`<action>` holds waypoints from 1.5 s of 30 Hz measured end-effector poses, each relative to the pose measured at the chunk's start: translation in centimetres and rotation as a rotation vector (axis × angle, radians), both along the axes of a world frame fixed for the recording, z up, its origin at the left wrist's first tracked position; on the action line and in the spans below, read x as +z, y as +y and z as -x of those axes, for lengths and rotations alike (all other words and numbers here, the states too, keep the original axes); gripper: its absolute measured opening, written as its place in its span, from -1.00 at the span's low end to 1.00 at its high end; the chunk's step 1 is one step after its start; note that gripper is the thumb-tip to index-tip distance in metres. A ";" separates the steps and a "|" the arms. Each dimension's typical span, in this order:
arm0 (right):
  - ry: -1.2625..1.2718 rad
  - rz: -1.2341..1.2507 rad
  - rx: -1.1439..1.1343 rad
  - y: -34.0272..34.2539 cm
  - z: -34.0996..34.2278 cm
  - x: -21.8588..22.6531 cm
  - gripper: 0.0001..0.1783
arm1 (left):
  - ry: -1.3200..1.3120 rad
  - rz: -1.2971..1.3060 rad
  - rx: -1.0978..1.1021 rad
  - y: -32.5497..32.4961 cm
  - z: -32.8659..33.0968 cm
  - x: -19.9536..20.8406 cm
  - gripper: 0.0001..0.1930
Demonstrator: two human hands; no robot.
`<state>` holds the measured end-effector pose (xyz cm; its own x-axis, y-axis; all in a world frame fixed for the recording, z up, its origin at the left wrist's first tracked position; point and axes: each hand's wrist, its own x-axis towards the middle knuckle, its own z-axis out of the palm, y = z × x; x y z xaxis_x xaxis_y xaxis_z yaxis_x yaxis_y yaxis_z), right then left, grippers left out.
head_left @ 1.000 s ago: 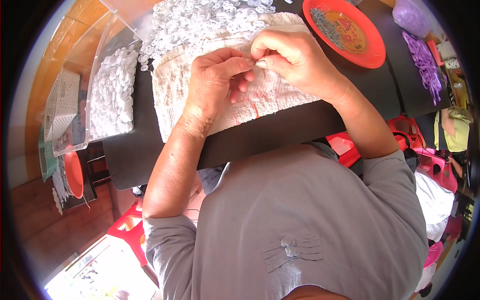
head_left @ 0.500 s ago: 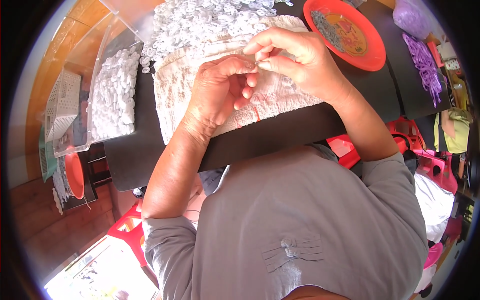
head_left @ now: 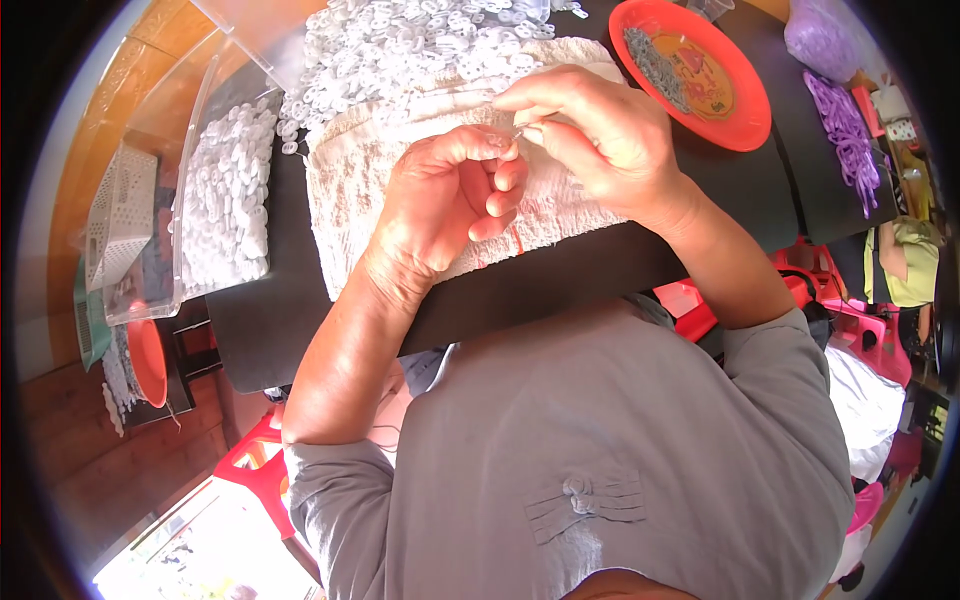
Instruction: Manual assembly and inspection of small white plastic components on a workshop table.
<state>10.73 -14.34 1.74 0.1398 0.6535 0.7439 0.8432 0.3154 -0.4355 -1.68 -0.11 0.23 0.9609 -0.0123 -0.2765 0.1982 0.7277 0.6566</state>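
Observation:
My left hand (head_left: 447, 195) is closed, thumb and forefinger pinched at the tips, the other fingers curled. Whatever small piece it grips is too tiny to name. Close by on its right, my right hand (head_left: 612, 140) brings thumb and fingers together around a thin, small bit that I cannot make out. Both sets of fingertips nearly meet above a cream towel (head_left: 345, 215) with brownish patches. Beyond the towel spreads a heap of small white, ring-like plastic pieces (head_left: 385, 50), some of them lying on the towel's far edge.
At the left a clear plastic bin (head_left: 180, 255) holds more white pieces (head_left: 228, 200), beside a white perforated basket (head_left: 122, 215). A red-orange plate (head_left: 745, 110) with small grey metal-looking bits (head_left: 655, 70) sits far right. Purple cord (head_left: 845, 135) and a purple bag (head_left: 822, 38) lie beyond it.
My right fingertips have drawn slightly apart from the left ones. My left hand has shifted slightly down, with its fingers curled more. The piles and plate look the same.

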 end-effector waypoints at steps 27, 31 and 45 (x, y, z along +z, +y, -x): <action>0.565 0.202 0.010 -0.1 -0.9 -0.2 -0.92 | 0.010 -0.848 0.623 2.2 0.6 2.1 -0.85; 0.749 0.208 0.082 -0.2 -1.2 -0.1 -0.90 | 0.082 -1.305 0.551 3.8 0.4 1.1 -0.85; 0.824 0.296 0.049 0.3 -0.6 4.3 -0.85 | 0.086 -1.453 0.249 2.9 0.1 -0.8 -0.85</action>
